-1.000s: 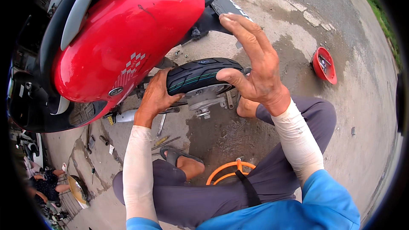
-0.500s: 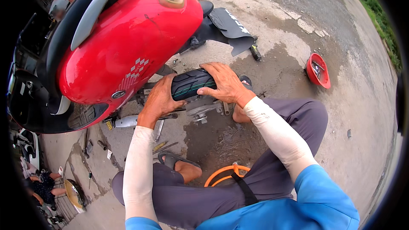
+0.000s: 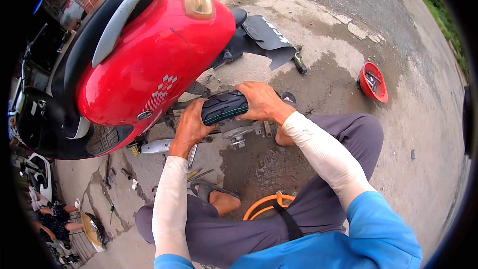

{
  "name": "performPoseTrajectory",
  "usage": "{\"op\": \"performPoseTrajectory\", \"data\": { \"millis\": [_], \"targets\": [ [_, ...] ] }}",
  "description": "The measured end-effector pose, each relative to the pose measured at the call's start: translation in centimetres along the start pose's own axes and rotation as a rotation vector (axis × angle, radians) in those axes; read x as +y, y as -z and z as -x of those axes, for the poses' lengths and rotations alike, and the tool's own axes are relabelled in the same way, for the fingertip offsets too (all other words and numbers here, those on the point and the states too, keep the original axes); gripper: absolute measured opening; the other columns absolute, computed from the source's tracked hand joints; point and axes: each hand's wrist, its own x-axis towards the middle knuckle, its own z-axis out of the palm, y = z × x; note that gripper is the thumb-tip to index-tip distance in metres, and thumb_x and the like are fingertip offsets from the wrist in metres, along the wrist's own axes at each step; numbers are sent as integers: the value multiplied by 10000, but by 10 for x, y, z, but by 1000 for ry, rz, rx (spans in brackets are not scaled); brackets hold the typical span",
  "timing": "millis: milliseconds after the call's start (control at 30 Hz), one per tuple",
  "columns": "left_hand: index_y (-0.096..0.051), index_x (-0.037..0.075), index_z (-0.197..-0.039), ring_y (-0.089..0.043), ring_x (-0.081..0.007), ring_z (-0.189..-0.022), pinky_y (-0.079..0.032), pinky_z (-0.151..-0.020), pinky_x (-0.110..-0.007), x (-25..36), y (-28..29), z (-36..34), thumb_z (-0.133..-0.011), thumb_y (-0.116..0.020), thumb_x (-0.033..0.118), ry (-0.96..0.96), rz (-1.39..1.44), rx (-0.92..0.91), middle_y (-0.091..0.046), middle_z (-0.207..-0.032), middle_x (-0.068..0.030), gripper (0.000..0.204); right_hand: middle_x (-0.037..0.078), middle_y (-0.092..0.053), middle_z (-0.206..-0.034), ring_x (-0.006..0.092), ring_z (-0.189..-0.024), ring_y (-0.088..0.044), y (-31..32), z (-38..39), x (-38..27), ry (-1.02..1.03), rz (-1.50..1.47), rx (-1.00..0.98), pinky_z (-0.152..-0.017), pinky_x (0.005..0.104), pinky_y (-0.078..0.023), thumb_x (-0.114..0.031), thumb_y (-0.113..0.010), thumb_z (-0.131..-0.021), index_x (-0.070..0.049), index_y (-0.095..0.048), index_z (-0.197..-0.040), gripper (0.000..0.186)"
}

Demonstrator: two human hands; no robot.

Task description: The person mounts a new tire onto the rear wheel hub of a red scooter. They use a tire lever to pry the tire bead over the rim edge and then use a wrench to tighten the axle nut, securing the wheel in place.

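Between my two hands is a black tyre (image 3: 224,108) with thin green lines along its tread, beside the rear of a red scooter (image 3: 149,50). My left hand (image 3: 191,125) is wrapped round the tyre's left side. On its right side my right hand (image 3: 260,100) grips it, the thumb lying toward the near edge. Just below the tyre, a grey metal hub part (image 3: 240,132) shows in part. How the tyre sits against that part is hidden by the tyre and my hands.
A red bowl (image 3: 373,83) with small metal parts stands at the right. Near the dark mudflap (image 3: 269,37) lies a yellow-black tool (image 3: 299,63). Hand tools (image 3: 200,174) lie by my left sandal (image 3: 214,189). Beneath me is an orange round frame (image 3: 266,204). Another person (image 3: 57,221) is at lower left.
My hands still hold the tyre, its tread now turned a little and its shape looking narrower. The right hand's fingers have shifted toward the tyre's right end. The whole view has shifted slightly.
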Motion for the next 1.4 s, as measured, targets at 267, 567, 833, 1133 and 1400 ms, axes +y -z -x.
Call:
{"op": "performPoseTrajectory", "data": {
  "millis": [267, 567, 833, 1133, 1400],
  "targets": [
    [-582, 31, -1274, -665, -388, -1156, -527, -989, -457, 15, 34, -35, -605, -921, 150, 416, 180, -372, -682, -1208, -218, 759, 182, -678, -1225, 395, -1143, -653, 27, -41, 10, -103, -42, -368, -955, 463, -531, -419, -938, -583, -63, -602, -1301, 868],
    [-546, 38, -1335, -653, -396, -1183, -509, -1025, -455, -11, 21, -8, -600, -936, 152, 143, 27, -175, -668, -1258, -231, 839, 204, -692, -1222, 402, -1146, -656, 97, -29, -34, 356, -66, 679, -1040, 473, -494, -613, -765, -822, 28, -642, -1269, 792],
    [-525, 59, -1368, -637, -378, -1218, -496, -1058, -433, -26, 4, -7, -580, -959, 143, 98, 130, -142, -659, -1287, -184, 903, 188, -721, -996, 391, -1001, -668, -23, -4, 18, -106, -95, 368, -969, 467, -477, -630, -621, -925, 5, -713, -1092, 664],
    [-473, 38, -1430, -598, -370, -1278, -461, -1109, -422, -54, -1, 17, -605, -972, 164, 246, 183, -103, -607, -1359, -218, 973, 237, -543, -1445, 412, -1338, -506, -28, 45, 19, -201, -122, 375, -1149, 479, -364, -567, -584, -993, 8, -521, -1441, 732],
    [-408, 60, -1524, -522, -373, -1381, -394, -1192, -424, -57, 4, 28, -575, -966, 98, 198, 197, -37, -530, -1489, -219, 1101, 269, -505, -1465, 421, -1380, -470, -35, 54, 39, -370, -276, 370, -1170, 463, -340, -709, -594, -917, 13, -464, -1497, 935]
  ]
}}
